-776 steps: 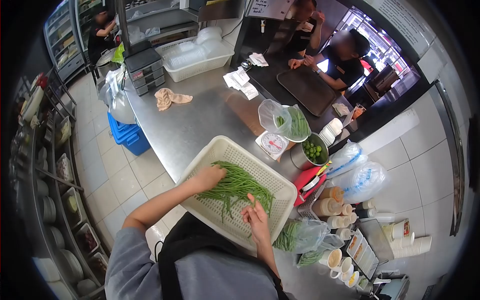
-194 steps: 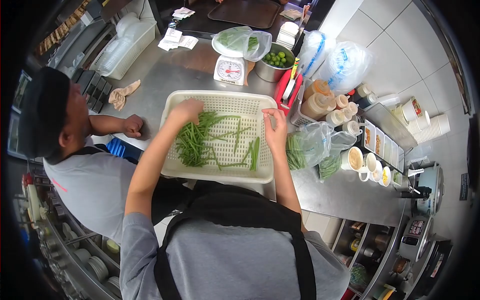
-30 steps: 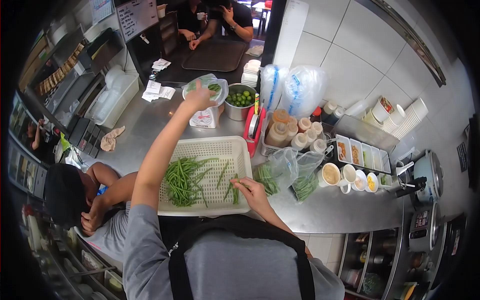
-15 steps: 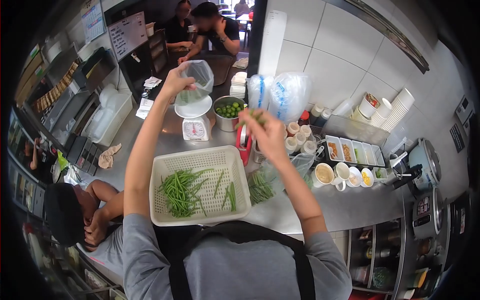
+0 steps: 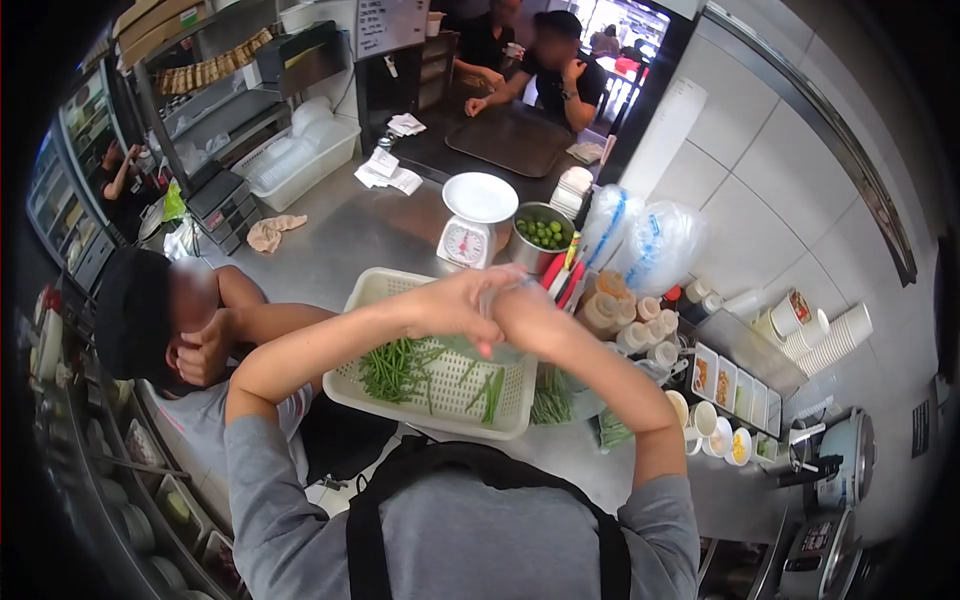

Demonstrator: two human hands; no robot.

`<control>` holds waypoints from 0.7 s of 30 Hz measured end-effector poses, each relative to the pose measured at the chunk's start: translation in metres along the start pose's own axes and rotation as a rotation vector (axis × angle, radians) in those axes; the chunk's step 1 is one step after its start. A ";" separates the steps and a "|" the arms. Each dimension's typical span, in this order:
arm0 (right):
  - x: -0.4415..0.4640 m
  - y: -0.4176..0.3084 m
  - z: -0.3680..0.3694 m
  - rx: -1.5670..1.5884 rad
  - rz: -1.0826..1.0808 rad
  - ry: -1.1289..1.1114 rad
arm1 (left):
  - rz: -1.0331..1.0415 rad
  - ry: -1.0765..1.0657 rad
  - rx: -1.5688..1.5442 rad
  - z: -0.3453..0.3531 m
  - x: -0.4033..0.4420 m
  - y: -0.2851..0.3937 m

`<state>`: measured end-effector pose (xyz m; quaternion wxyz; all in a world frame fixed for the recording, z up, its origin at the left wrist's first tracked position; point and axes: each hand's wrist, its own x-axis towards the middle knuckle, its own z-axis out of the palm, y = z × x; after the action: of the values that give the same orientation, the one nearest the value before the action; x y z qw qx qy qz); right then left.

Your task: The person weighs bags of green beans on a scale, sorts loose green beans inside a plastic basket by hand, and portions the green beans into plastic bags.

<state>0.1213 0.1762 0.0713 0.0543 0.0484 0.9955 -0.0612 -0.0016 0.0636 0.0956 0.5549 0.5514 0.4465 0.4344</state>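
Observation:
My left hand is closed on the top of a clear plastic bag, which hangs over the basket. Against it, at the bag's mouth, my right hand is also closed, with film showing between the two; its fingertips are mostly hidden. Below them a cream perforated basket holds a pile of green beans and a few loose ones at its right side. Behind my hands stands a white kitchen scale, its round pan bare.
A steel pot of small green limes stands right of the scale. Bagged greens, sauce bottles and condiment trays line the right. A co-worker leans close at my left; two people are beyond the counter.
Both hands have come down together from the scale toward the basket, bringing the plastic bag. The beans seen in my right hand no longer show there. The view has turned left.

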 end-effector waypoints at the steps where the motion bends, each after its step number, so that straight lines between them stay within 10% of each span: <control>1: 0.001 0.002 0.017 0.135 -0.009 -0.002 | -0.017 -0.016 0.021 0.004 0.001 -0.004; 6: -0.017 -0.017 -0.021 0.080 -0.001 -0.081 | -0.026 0.005 -0.068 0.007 -0.009 0.013; 12: -0.107 -0.012 -0.065 0.159 -0.089 0.665 | -0.004 0.141 -0.088 -0.019 0.009 0.037; 21: -0.221 -0.022 -0.017 0.589 0.138 0.666 | 0.163 0.516 0.271 -0.137 0.126 0.064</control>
<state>0.3357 0.1366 0.1157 -0.2810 0.1454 0.8932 -0.3195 -0.1064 0.2175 0.1584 0.3078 0.5258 0.5810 0.5396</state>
